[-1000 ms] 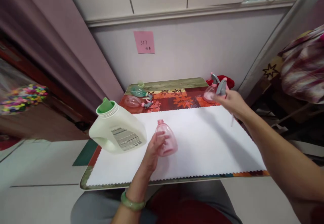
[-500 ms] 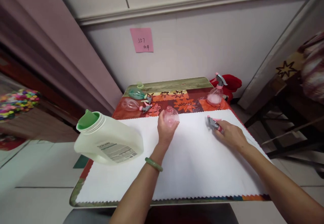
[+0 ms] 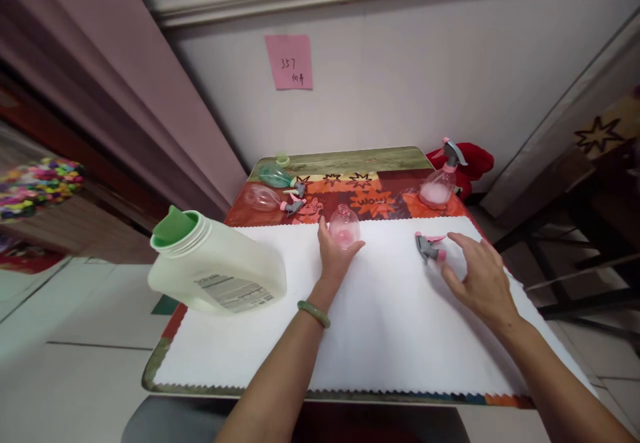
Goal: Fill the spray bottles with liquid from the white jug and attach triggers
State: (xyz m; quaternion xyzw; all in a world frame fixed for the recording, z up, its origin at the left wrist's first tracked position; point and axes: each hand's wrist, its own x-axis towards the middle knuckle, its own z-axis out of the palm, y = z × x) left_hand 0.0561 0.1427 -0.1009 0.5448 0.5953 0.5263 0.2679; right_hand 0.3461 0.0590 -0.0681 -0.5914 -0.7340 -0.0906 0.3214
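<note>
A clear pink bottle (image 3: pixel 345 228), its neck uncovered, stands upright on the white cloth. My left hand (image 3: pixel 336 255) is cupped at the bottle's near side, with thumb and fingers spread and the thumb pointing outward. A grey and pink spray head (image 3: pixel 428 248) lies on the cloth to the right. Just beside it hovers my right hand (image 3: pixel 477 276), open with its fingers apart and nothing in them. On the left, a large whitish jug (image 3: pixel 240 263) with a green spout insert (image 3: pixel 175 229) stands on the cloth.
Two spray bottles lie at the back left, one green (image 3: pixel 275 175) and one pink (image 3: pixel 263 197). Another spray bottle (image 3: pixel 437 189), partly filled, stands upright at the back right. The cloth (image 3: pixel 380 336) covers the table's front. A pink note (image 3: pixel 290 63) hangs on the wall.
My right hand has let go of the spray head, which now rests on the cloth, and has opened. My left hand's grip around the bottle has loosened. The view has shifted slightly.
</note>
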